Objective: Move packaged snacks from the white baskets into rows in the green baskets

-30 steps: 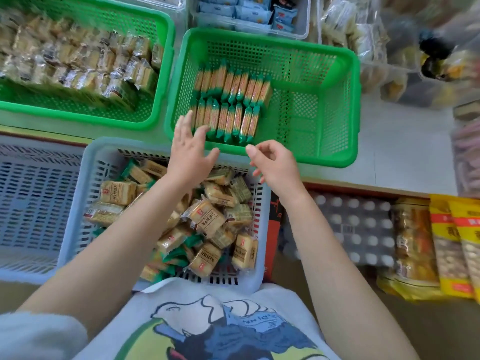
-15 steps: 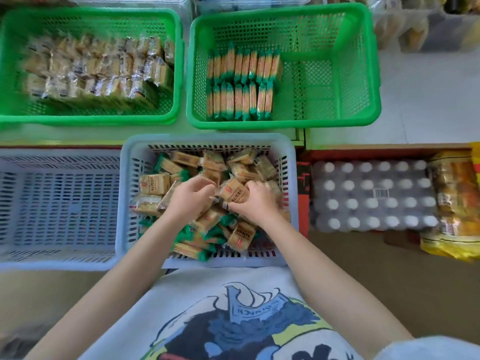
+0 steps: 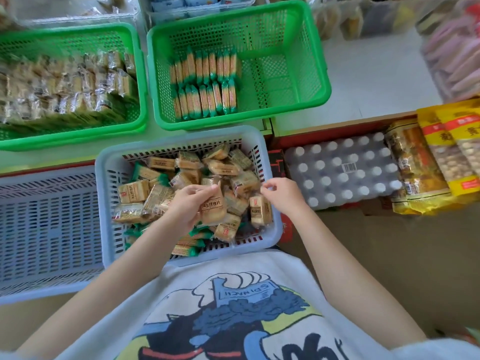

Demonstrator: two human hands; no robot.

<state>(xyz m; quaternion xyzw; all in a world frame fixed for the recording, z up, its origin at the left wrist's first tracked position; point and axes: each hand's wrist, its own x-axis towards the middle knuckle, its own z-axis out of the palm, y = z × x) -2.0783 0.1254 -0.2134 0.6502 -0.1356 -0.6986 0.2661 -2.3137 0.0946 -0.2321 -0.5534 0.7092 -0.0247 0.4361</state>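
The left hand (image 3: 188,203) holds one snack pack (image 3: 213,209) upright, pinched between thumb and fingers, just above the loose heap in the white basket (image 3: 181,137). The right hand (image 3: 281,194) hovers over the right side of that basket with its fingertips drawn close together at the top edge of another pack (image 3: 259,210); whether it has actually gripped that pack cannot be told.

The white basket is still well filled: many packs lie jumbled across its floor, thickest toward the middle and right wall. A second white basket (image 3: 46,224) to its left looks empty.

Beyond, the right green basket (image 3: 322,74) carries two short rows of packs (image 3: 205,84) standing on edge against its left wall, one row behind the other. The right half of its floor is bare. The left green basket (image 3: 140,81) is blurred but appears nearly full of a different wrapped snack.

Judged from this, the work looks less than half done for this batch. The rows reach only partway across the right green basket, and the heap under the hands probably holds more packs than are placed so far. The pack in the left hand seems meant for the end of one row.
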